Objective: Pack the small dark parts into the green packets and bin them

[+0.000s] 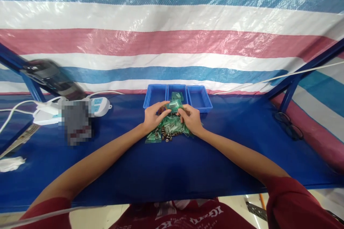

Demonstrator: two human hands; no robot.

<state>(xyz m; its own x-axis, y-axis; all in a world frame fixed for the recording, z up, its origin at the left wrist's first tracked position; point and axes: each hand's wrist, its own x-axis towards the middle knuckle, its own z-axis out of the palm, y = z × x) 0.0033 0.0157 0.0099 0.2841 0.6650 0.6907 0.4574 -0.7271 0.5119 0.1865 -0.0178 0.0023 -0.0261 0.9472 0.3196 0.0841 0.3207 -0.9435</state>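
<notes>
Between my two hands is a small green plastic bag (174,105) with pale pieces inside. My left hand (154,116) pinches its left side and my right hand (191,118) pinches its right side. Below the hands, a pile of green bags (172,126) lies on the blue table, with small brown and metallic parts (167,136) at its front edge. Just behind stand three blue trays: the left tray (156,93), the middle tray (176,88) with a green bag (177,96) in it, and the right tray (199,98).
On the left of the blue table (172,171) are a white power strip (100,107), a pixelated dark object (77,123), a dark bottle-like object (53,78) and white tissue (11,164). Glasses (288,126) lie at the right. Blue frame bars (309,68) rise at both sides.
</notes>
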